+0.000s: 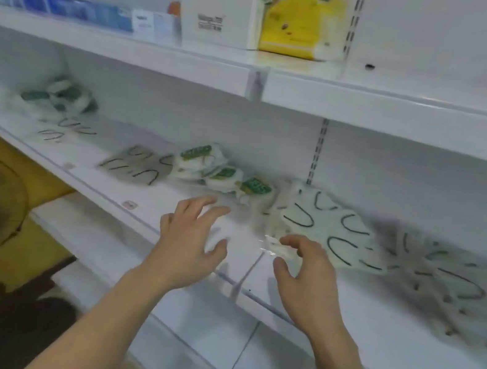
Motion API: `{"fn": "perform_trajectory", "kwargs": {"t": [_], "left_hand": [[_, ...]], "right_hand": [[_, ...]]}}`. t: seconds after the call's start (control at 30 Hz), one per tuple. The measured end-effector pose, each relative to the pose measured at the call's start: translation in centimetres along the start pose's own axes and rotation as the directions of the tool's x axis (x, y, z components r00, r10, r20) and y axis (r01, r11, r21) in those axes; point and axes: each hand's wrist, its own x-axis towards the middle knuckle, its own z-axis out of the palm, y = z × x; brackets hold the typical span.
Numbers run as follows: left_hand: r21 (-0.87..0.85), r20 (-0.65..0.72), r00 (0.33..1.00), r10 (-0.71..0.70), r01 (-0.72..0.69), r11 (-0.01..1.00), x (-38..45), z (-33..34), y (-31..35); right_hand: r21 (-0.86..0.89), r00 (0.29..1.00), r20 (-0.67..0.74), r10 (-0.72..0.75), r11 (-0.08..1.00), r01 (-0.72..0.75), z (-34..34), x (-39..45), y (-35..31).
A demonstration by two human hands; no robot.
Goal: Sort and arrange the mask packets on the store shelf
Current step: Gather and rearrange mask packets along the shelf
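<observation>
Left hand: the left hand (190, 240) hovers over bare shelf, fingers spread and holding nothing, probably ready to receive or steady a packet.
Right hand: the right hand (304, 273) hovers with fingers loosely curled at the near corner of a clear mask packet (325, 231); blur hides whether the fingertips touch the film, and no pinch shows.
Mask packets: they lie scattered along the middle shelf (148, 200): green-labelled packets (224, 173) heaped in the middle, a grey packet (138, 165) just left of them, a blurred spread (452, 283) to the right, and more at the far left (60, 106).
Why so: overlapping and unsorted, so I judge the arranging barely begun.
Edges: the shelf's front lip runs just under both wrists; anything slid toward the person could drop off.
Open room: bare shelf under the left hand gives space for a tidy stack.
Overhead: the upper shelf (410, 116) hangs low, limiting lift.
</observation>
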Motion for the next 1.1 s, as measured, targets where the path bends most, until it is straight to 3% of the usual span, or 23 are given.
{"fn": "perform_trajectory", "kwargs": {"t": [0.27,0.47,0.63,0.93,1.1], "left_hand": [[0.000,-0.133,0.949,-0.286,0.289,0.957,-1.1,-7.9,-18.3],[-0.062,-0.204,0.894,-0.399,0.395,0.917,1.2,-9.8,-28.5],[-0.045,-0.167,0.854,-0.492,0.492,0.870,4.6,-11.0,-35.6],[0.004,-0.132,0.813,-0.567,0.573,0.820,10.8,-13.9,-48.9],[0.027,-0.106,0.847,-0.521,0.526,0.850,15.4,-15.0,-56.6]], "right_hand": [[0.067,0.946,0.272,-0.177,0.984,0.165,17.1,8.4,-12.2],[0.104,0.887,0.388,-0.251,0.968,0.229,27.4,14.8,-17.2],[0.091,0.845,0.462,-0.269,0.962,0.256,33.9,20.9,-20.8],[-0.032,0.800,0.537,-0.269,0.941,0.338,44.2,30.4,-25.8],[-0.067,0.806,0.545,-0.232,0.946,0.318,51.0,33.9,-28.0]]}}
